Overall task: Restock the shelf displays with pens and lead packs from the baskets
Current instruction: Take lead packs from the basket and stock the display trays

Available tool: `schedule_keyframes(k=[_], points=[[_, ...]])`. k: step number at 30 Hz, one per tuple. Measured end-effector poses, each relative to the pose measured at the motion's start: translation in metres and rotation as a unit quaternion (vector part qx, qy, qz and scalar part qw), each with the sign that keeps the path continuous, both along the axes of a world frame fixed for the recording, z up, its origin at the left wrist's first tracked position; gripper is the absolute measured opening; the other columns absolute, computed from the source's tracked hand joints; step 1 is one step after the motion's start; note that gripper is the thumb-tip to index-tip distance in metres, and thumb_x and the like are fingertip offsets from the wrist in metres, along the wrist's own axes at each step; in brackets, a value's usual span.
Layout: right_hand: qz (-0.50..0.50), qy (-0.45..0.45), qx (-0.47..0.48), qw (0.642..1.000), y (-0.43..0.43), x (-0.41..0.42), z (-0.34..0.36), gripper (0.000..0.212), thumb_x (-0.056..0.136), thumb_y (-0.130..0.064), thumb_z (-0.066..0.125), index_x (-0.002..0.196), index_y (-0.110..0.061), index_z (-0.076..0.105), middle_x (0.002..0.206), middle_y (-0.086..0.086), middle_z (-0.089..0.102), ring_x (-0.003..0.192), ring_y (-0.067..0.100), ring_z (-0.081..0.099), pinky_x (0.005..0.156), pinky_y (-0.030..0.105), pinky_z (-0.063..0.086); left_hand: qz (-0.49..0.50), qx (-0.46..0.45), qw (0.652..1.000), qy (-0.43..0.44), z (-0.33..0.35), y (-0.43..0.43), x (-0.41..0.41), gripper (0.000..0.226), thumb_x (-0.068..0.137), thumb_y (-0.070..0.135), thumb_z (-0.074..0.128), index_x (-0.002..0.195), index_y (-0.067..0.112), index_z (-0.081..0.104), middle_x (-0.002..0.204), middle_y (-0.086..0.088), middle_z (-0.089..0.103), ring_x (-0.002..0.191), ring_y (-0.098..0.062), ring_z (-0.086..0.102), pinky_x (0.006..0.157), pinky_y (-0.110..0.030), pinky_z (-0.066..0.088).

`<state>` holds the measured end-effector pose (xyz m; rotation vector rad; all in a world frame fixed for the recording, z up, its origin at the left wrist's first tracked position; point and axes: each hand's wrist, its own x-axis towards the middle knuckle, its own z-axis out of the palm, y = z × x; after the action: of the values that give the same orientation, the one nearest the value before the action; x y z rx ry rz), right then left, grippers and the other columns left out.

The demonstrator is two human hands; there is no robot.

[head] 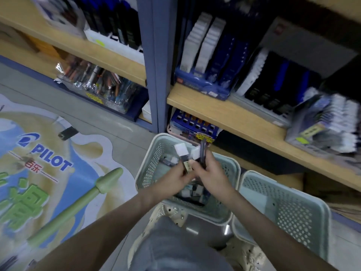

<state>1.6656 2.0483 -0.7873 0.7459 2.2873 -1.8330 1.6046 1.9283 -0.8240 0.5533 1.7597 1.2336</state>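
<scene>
Grey shop floor (109, 122) fills the lower left of the view, seen from above by someone crouching at a stationery shelf. Nearest the camera is the person's bent knee (175, 249) in grey trousers, with cream perforated shoes (170, 211) showing beside it. To the left, a large floor sticker (45, 159) carries the word PILOT and a picture of a green pen.

Just past the knee, two pale green plastic baskets with perforated walls stand side by side. The middle basket (148, 169) holds a jumble of small dark and white lead packs (193, 192). The second basket (293, 212) sits against it on the right; what lies inside cannot be made out.

Both bare arms reach over the middle basket. The left hand (173, 178) has its fingers curled round a slim dark pack with a white top (181, 153), held upright. The right hand (211, 173), close against the left, grips a small bunch of dark packs (202, 151), also upright. Motion blur hides finer detail.

Beyond the hands stand wooden shelves (224, 112) on a blue metal upright (156, 65). Behind the basket, the lowest shelf holds a blue slotted box (195, 124). On the shelf above sits a blue display tray (203, 83) with rows of white and dark blue packs, and a blurred, tilted display (328, 122) sits far right. Left of the upright, clear bags of pens (97, 81) lie on a low shelf.
</scene>
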Motion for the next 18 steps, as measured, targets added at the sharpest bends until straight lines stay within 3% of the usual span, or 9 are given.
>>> schedule_keyframes(k=[1,2,4,6,9,11,12,15,18], points=[[-0.021,0.007,-0.029,0.999,0.002,0.001,0.008,0.029,0.097,-0.015,0.053,0.122,-0.027,0.048,0.103,-0.019,0.063,0.094,-0.014,0.058,0.075,0.005,0.042,0.015,0.023,1.0,-0.002,0.01,0.005,0.003,0.022,0.101,0.023,0.046,0.123,0.023,0.046,0.104,0.009,0.059,0.102,-0.009,0.059,0.081,-0.006,0.042],[-0.036,0.015,-0.055,0.998,0.004,0.001,0.019,0.031,0.097,-0.015,0.052,0.125,-0.029,0.048,0.109,-0.017,0.063,0.1,-0.006,0.059,0.076,0.009,0.044,0.024,0.046,0.999,-0.003,0.024,0.009,0.006,0.028,0.101,0.027,0.044,0.129,0.025,0.044,0.114,0.021,0.054,0.108,-0.005,0.058,0.088,-0.01,0.044],[-0.056,0.018,-0.088,0.994,0.011,0.003,0.04,0.032,0.099,-0.018,0.049,0.129,-0.03,0.046,0.116,-0.006,0.062,0.104,0.009,0.06,0.069,0.015,0.049,0.019,0.079,0.997,-0.016,0.048,0.015,0.008,0.035,0.103,0.025,0.042,0.137,0.026,0.037,0.125,0.011,0.055,0.114,0.003,0.054,0.091,-0.015,0.047],[-0.083,0.007,-0.13,0.988,0.015,0.008,0.064,0.032,0.1,-0.028,0.045,0.133,-0.027,0.046,0.116,0.004,0.063,0.092,0.014,0.064,0.057,0.022,0.051,0.013,0.088,0.994,-0.058,0.078,0.02,0.008,0.039,0.103,0.018,0.041,0.141,0.022,0.033,0.125,0.0,0.055,0.106,-0.002,0.06,0.084,-0.021,0.054],[-0.105,0.03,-0.219,0.97,0.019,0.015,0.103,0.035,0.1,-0.035,0.043,0.133,-0.022,0.049,0.111,0.01,0.067,0.072,0.016,0.066,0.047,0.026,0.048,-0.006,0.099,0.993,-0.068,0.124,0.023,0.008,0.027,0.103,0.016,0.041,0.131,0.018,0.039,0.116,-0.009,0.062,0.089,-0.012,0.067,0.082,-0.027,0.057],[-0.113,0.059,-0.237,0.963,0.021,0.018,0.132,0.036,0.101,-0.031,0.042,0.131,-0.012,0.05,0.099,0.01,0.067,0.062,0.014,0.063,0.044,0.026,0.046,-0.013,0.103,0.994,-0.039,0.154,0.021,0.009,0.02,0.103,0.02,0.043,0.123,0.018,0.046,0.11,-0.008,0.067,0.084,-0.008,0.069,0.082,-0.026,0.057],[-0.114,0.077,-0.249,0.959,0.019,0.02,0.149,0.035,0.101,-0.028,0.041,0.128,-0.008,0.051,0.094,0.009,0.067,0.06,0.013,0.063,0.045,0.027,0.046,-0.013,0.103,0.994,-0.03,0.169,0.02,0.01,0.019,0.103,0.021,0.043,0.122,0.02,0.049,0.107,-0.004,0.068,0.082,-0.006,0.07,0.081,-0.024,0.056],[-0.121,0.127,-0.237,0.956,0.013,0.028,0.19,0.024,0.099,-0.023,0.045,0.11,-0.008,0.06,0.086,0.005,0.072,0.067,0.016,0.065,0.056,0.033,0.048,-0.023,0.126,0.992,-0.017,0.21,0.015,0.015,0.025,0.103,0.022,0.045,0.126,0.018,0.053,0.113,-0.007,0.069,0.092,-0.018,0.071,0.09,-0.035,0.055],[-0.137,0.172,-0.182,0.958,0.015,0.037,0.22,0.022,0.097,-0.023,0.052,0.108,-0.008,0.063,0.096,0.008,0.072,0.081,0.022,0.064,0.067,0.037,0.05,-0.026,0.162,0.986,-0.039,0.249,0.013,0.021,0.029,0.102,0.019,0.047,0.131,0.018,0.05,0.11,-0.012,0.068,0.08,-0.026,0.072,0.077,-0.035,0.06]])
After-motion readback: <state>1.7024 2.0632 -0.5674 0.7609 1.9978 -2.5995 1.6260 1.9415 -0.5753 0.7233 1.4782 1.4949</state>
